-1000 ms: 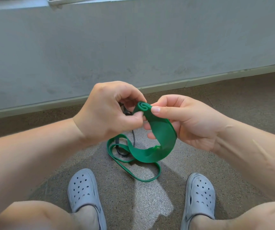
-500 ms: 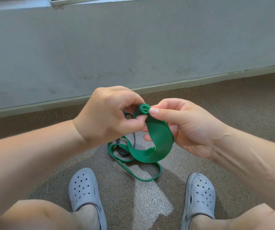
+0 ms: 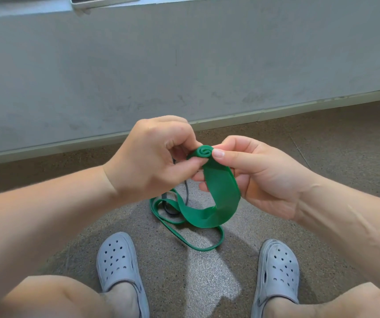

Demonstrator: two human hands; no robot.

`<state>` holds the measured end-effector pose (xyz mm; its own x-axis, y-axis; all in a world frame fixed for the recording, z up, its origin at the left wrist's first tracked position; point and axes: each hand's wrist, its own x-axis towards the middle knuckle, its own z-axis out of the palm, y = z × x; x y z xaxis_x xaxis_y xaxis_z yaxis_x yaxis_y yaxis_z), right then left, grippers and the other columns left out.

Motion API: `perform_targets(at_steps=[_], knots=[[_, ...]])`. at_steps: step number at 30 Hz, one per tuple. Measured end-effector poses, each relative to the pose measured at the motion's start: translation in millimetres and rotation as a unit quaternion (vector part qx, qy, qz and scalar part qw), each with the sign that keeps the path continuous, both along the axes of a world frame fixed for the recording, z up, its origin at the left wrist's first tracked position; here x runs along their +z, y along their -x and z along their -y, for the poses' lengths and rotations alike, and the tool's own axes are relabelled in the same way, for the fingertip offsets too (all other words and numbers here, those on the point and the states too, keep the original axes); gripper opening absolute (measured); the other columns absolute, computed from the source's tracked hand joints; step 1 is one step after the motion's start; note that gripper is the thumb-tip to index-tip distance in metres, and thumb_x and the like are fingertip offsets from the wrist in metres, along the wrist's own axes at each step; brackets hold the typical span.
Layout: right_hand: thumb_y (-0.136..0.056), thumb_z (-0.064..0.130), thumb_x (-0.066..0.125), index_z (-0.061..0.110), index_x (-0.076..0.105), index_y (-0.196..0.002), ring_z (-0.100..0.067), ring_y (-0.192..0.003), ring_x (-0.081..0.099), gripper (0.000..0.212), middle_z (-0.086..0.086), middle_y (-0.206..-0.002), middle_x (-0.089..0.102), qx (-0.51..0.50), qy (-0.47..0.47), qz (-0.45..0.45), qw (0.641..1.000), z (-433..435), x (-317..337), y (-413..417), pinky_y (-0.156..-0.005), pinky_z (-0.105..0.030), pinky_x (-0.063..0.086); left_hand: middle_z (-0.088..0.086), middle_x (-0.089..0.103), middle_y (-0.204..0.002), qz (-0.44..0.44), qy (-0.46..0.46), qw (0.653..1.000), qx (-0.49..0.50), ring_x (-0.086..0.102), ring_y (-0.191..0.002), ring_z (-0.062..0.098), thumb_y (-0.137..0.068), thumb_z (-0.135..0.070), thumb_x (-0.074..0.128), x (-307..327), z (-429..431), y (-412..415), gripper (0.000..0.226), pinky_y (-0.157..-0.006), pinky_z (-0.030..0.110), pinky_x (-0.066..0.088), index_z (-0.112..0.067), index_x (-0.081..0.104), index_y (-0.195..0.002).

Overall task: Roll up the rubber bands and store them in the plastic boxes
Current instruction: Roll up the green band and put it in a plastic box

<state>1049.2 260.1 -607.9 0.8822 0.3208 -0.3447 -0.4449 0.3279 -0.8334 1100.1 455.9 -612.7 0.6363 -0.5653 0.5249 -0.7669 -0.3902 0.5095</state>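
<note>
The left hand (image 3: 147,157) and right hand (image 3: 260,177) are being used to pinch the coil (image 3: 204,152); under slackening fingers it risks being unwound by the green band (image 3: 221,198) hanging below the coil.

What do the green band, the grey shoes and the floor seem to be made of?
The green band looks like rubber or latex with a matte finish: it curls into a tight coil at the top and droops limply. The grey clogs are probably moulded foam or soft plastic, smooth and in one piece, with punched holes. The floor seems to be speckled stone or terrazzo, faintly shiny where light falls.
</note>
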Motion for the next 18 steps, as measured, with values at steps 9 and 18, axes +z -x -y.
perform_targets(at_steps=[9, 18], knots=[[-0.077, 0.01, 0.069, 0.011, 0.066, -0.071, -0.029, -0.074, 0.071, 0.006, -0.016, -0.089, 0.073, -0.07, -0.047, 0.014, 0.996, -9.8, -3.5, -3.5, -0.083, -0.056, 0.06, 0.001, 0.046, -0.062, 0.022, 0.057, 0.997, 0.055, 0.044, -0.057, 0.019, -0.083, -0.012, 0.08, -3.9, 10.4, 3.9, 0.037, -0.052, 0.027, 0.038, -0.004, 0.051, -0.061], [-0.067, 0.006, 0.075, 0.006, 0.07, -0.073, -0.03, -0.074, 0.07, 0.008, -0.022, -0.091, 0.072, -0.124, 0.005, 0.048, 0.991, -12.1, -2.7, -7.9, -0.08, -0.049, 0.063, 0.003, 0.058, -0.066, -0.067, 0.118, 0.986, 0.101, 0.056, -0.058, 0.008, -0.075, -0.015, 0.084, -15.9, 18.9, 8.3, 0.023, -0.056, 0.018, 0.043, -0.005, 0.066, -0.066]])
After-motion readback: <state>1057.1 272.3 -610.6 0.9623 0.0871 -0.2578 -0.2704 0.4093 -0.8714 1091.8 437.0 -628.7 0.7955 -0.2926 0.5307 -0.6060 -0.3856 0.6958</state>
